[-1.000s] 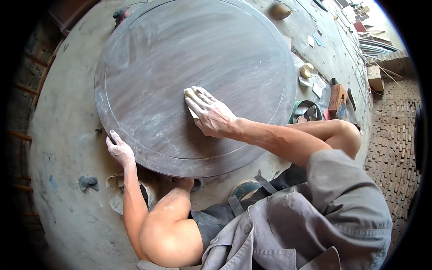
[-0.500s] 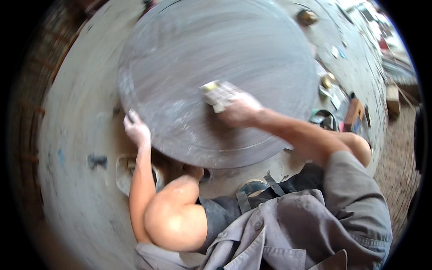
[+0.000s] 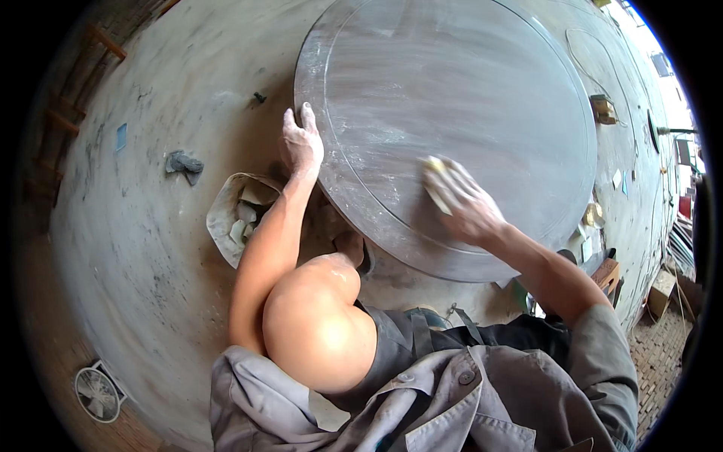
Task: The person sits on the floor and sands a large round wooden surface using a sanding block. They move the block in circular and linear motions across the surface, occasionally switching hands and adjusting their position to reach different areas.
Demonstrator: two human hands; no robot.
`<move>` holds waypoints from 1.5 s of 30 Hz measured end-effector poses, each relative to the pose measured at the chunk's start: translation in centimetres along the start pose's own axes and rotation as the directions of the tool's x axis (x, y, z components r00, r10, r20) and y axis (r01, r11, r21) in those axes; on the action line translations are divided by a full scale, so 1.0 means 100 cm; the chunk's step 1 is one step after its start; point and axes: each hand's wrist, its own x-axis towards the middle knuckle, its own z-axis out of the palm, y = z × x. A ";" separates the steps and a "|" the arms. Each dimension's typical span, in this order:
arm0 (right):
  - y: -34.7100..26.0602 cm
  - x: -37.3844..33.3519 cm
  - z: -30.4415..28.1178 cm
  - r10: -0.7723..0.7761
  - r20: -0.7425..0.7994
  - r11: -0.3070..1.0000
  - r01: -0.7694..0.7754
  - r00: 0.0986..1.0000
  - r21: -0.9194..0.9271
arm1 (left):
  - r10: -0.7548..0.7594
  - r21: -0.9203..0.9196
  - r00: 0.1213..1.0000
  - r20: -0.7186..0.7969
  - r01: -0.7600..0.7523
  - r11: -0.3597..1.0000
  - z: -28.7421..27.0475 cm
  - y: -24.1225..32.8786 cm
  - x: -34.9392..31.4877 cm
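Observation:
A large round dark-grey tabletop [image 3: 482, 98] lies in front of me, with a grooved ring near its rim and pale dust streaks. My right hand [image 3: 467, 203] is flat on its near part, fingers over a pale yellow sanding pad [image 3: 439, 198]; blur hides the pad's exact shape. White dust coats those fingers. At the tabletop's left rim, my left hand [image 3: 303, 145] grips the edge, the thumb on top and a finger outside it. The other fingers of that hand are partly hidden.
A pale open bag [image 3: 226, 218] with scraps stands by my left forearm. Beyond it, a dark crumpled cloth [image 3: 184, 166] lies on the concrete floor [image 3: 143, 248]. A wooden-sided tool [image 3: 606, 275] and small blocks [image 3: 602, 109] sit right of the tabletop. A fan [image 3: 98, 393] stands lower left.
The view has shifted, so the tabletop appears farther right and the bag shows more fully. My right hand still presses the pad on the surface; my left hand stays at the rim.

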 end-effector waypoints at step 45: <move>0.292 -0.276 -0.033 0.716 -0.354 0.534 -0.799 0.601 -0.277 | 0.609 0.101 0.690 0.391 -0.690 0.717 0.031 0.108 -0.302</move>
